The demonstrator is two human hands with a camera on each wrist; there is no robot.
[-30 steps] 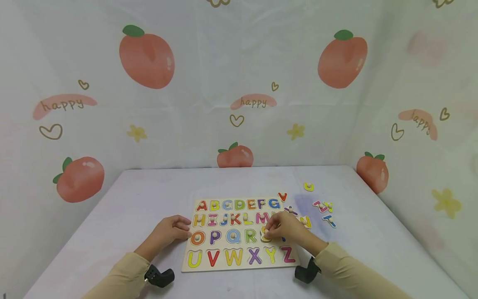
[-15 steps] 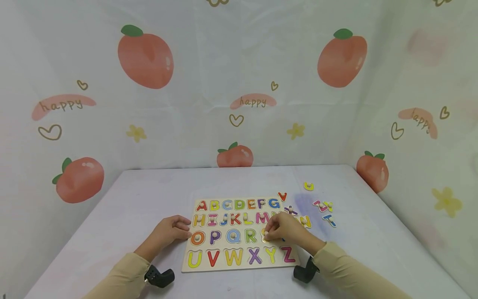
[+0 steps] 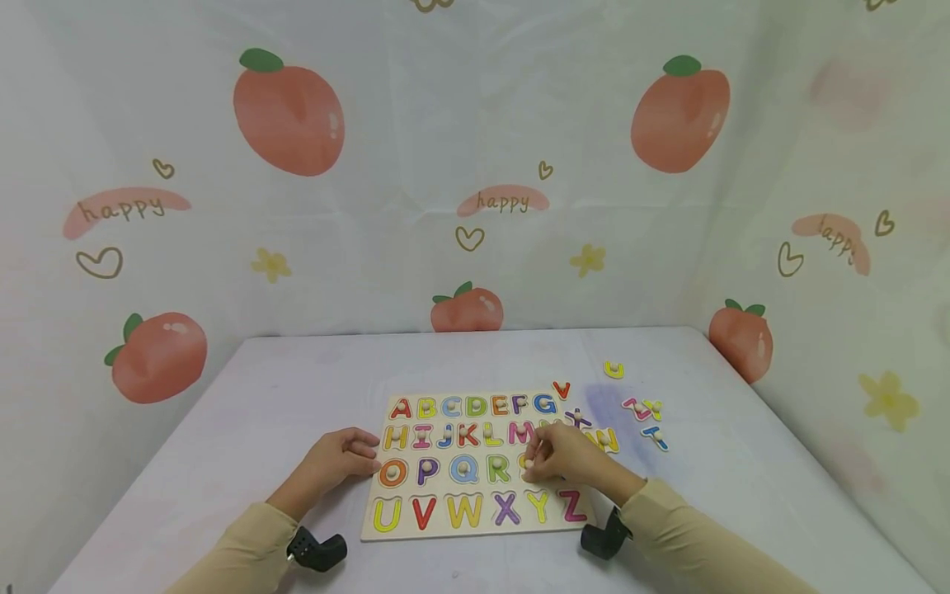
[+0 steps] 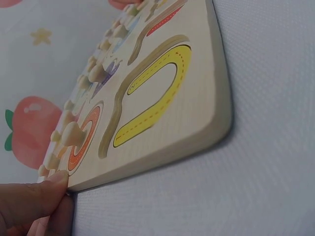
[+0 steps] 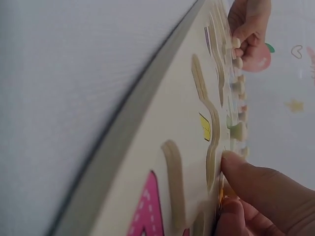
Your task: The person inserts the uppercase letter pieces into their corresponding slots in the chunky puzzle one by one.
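A wooden alphabet puzzle board lies flat on the table. Its upper rows hold knobbed letter pieces; the bottom row, U to Z, shows bare coloured recesses. At the left edge my left hand grips the board, with the thumb on top near the O piece and fingers lower at the side. My right hand pinches the knob of the yellow S piece, over its place right of the R piece. Most of the S, and the spot beside it, is hidden behind those fingers.
Loose letters lie beyond the board's right side: V, X, W, U, Z, Y and T. A printed curtain hangs behind the table.
My right hand and wrist have shifted very slightly left, and less of the S piece shows beneath the fingers. My left hand stays at the board's edge.
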